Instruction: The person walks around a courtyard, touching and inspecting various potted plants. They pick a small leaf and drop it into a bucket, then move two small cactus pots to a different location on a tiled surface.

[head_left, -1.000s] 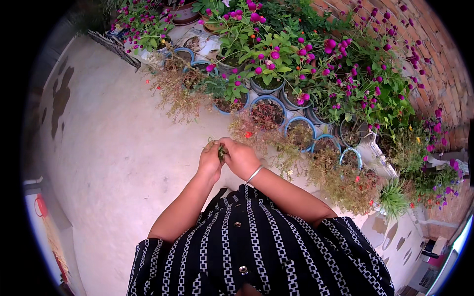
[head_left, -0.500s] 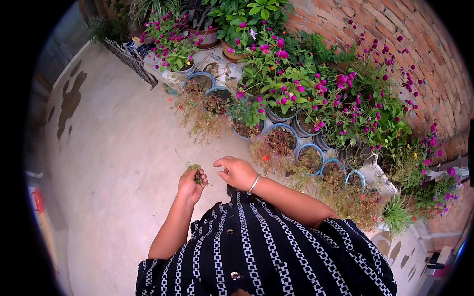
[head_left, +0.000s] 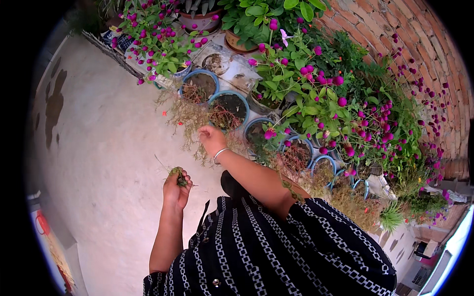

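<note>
My left hand (head_left: 176,191) is closed around a small clump of green plant sprigs (head_left: 177,176); one thin stem sticks out beyond the fingers. My right hand (head_left: 213,140), with a silver bangle at the wrist, reaches forward to the straggly dry plants (head_left: 188,117) trailing over the row of pots. Its fingers are curled together beside a blue-rimmed pot (head_left: 248,106) of dark soil and reddish stems. Whatever lies between those fingertips is too small to make out.
Magenta globe-shaped flowers (head_left: 363,123) on leafy plants stand behind the pots, against a brick wall (head_left: 424,54). Another blue-rimmed pot (head_left: 217,81) and a terracotta pot (head_left: 240,43) are farther off. Pale concrete floor (head_left: 108,148) stretches to the left.
My right hand has moved forward and left, away from my left hand to the dry plants, and its fingers have curled in. The left hand still holds the sprigs; the view has shifted.
</note>
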A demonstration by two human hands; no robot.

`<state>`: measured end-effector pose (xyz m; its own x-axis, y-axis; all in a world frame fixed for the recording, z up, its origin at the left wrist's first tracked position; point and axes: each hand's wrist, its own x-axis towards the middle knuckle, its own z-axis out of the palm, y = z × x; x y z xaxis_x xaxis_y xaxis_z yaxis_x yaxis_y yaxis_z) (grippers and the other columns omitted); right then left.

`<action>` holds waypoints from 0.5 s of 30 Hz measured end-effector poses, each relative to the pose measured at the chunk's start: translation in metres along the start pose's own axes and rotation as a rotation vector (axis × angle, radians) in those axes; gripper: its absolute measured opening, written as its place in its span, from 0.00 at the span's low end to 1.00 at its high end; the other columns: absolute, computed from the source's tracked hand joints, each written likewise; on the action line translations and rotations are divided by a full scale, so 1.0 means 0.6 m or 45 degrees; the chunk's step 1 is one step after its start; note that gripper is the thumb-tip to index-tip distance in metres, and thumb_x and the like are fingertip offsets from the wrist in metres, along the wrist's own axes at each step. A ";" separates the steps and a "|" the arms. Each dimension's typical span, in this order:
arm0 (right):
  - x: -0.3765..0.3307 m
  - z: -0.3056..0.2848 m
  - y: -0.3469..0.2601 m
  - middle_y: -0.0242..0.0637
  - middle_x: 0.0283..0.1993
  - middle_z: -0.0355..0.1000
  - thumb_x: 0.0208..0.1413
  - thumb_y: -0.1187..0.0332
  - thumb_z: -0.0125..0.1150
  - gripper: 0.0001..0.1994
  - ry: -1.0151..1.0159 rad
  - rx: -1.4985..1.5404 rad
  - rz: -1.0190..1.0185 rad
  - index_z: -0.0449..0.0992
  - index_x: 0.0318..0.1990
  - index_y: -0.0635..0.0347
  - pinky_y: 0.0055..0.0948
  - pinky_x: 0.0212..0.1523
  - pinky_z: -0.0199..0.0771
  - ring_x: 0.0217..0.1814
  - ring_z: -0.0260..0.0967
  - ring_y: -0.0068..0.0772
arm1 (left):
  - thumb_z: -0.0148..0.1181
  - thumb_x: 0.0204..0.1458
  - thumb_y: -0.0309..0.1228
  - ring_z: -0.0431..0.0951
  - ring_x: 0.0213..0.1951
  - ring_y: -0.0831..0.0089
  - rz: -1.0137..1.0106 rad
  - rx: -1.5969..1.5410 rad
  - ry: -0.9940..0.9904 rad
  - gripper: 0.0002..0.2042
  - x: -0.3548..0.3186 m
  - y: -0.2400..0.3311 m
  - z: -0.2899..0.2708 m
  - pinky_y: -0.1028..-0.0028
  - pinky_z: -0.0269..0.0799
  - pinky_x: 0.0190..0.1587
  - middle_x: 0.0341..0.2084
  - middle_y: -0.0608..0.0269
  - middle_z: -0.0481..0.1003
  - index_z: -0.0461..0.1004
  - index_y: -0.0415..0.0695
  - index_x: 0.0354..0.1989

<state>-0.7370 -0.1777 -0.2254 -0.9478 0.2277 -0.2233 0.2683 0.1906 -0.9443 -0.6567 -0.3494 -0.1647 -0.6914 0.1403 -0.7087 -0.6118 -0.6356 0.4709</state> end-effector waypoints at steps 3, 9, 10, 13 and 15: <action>0.127 -0.041 0.060 0.33 0.29 0.73 0.53 0.74 0.52 0.05 0.195 0.083 0.159 0.73 0.35 0.64 0.22 0.33 0.71 0.30 0.70 0.23 | 0.42 0.57 0.27 0.68 0.27 0.74 -0.030 0.004 -0.096 0.06 0.062 0.048 0.053 0.76 0.69 0.30 0.26 0.63 0.68 0.66 0.41 0.35; 0.173 -0.143 0.052 0.32 0.25 0.71 0.53 0.73 0.52 0.06 0.616 0.488 0.430 0.74 0.33 0.66 0.21 0.23 0.68 0.23 0.67 0.20 | 0.43 0.57 0.29 0.68 0.28 0.74 -0.246 0.011 -0.176 0.06 0.171 0.089 0.108 0.77 0.69 0.30 0.27 0.62 0.67 0.64 0.40 0.36; 0.176 -0.158 0.072 0.32 0.25 0.71 0.53 0.72 0.52 0.07 0.713 0.370 0.398 0.74 0.34 0.66 0.20 0.23 0.67 0.22 0.67 0.21 | 0.43 0.57 0.28 0.68 0.28 0.73 -0.303 0.017 -0.181 0.06 0.196 0.090 0.112 0.75 0.69 0.30 0.28 0.61 0.68 0.64 0.39 0.36; 0.161 -0.177 0.073 0.33 0.26 0.72 0.55 0.72 0.51 0.08 0.873 0.422 0.452 0.74 0.36 0.67 0.19 0.23 0.67 0.22 0.67 0.21 | 0.43 0.57 0.28 0.68 0.29 0.73 -0.426 0.127 -0.238 0.05 0.255 0.101 0.135 0.74 0.69 0.31 0.28 0.61 0.68 0.63 0.39 0.36; 0.142 -0.176 0.072 0.32 0.26 0.72 0.55 0.72 0.51 0.08 0.968 0.426 0.471 0.74 0.35 0.67 0.18 0.23 0.65 0.21 0.66 0.21 | 0.43 0.57 0.27 0.69 0.29 0.73 -0.536 0.204 -0.299 0.05 0.287 0.117 0.152 0.73 0.69 0.32 0.29 0.61 0.68 0.63 0.39 0.36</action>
<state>-0.7879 -0.0493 -0.2599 -0.4095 0.8105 -0.4188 0.3563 -0.2805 -0.8913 -0.8536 -0.3007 -0.2061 -0.4284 0.5383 -0.7258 -0.8947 -0.3653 0.2571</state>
